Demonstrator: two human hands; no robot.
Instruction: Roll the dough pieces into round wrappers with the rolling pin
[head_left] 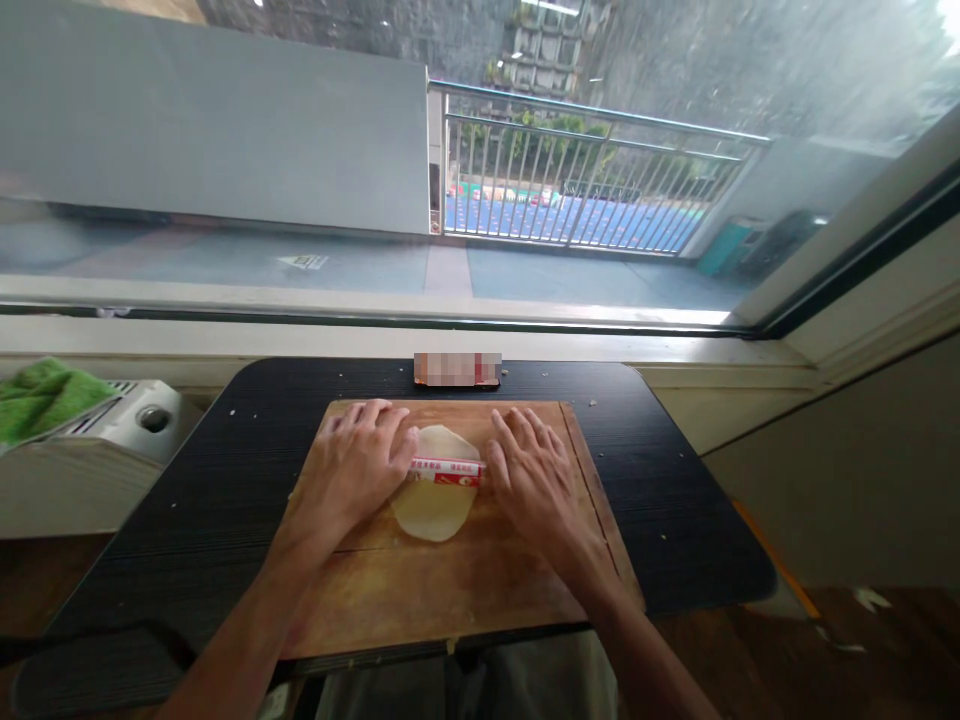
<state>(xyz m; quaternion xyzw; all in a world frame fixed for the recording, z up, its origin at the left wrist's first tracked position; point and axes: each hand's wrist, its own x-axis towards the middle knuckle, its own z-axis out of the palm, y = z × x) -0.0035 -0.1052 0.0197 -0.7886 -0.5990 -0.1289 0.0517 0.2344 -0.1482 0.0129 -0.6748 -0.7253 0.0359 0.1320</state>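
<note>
A round sheet of pale dough (pixel 431 512) lies on a wooden board (pixel 450 590). Across its upper half rests a short roller (pixel 448 472) with a red and white printed wrap. My left hand (pixel 365 450) lies over the roller's left end, palm down, fingers stretched forward and its thumb side against the roller. At the right end is my right hand (pixel 531 465), also palm down, its fingers slightly spread and flat towards the board's far edge. Both ends of the roller are hidden or partly hidden by the hands.
The board sits on a black table (pixel 217 480) with small crumbs. A blurred-out pinkish item (pixel 456 370) lies behind the board. At the left, a green cloth (pixel 52 398) rests beside a white appliance (pixel 142 415). A window (pixel 360 270) and sill run behind the table.
</note>
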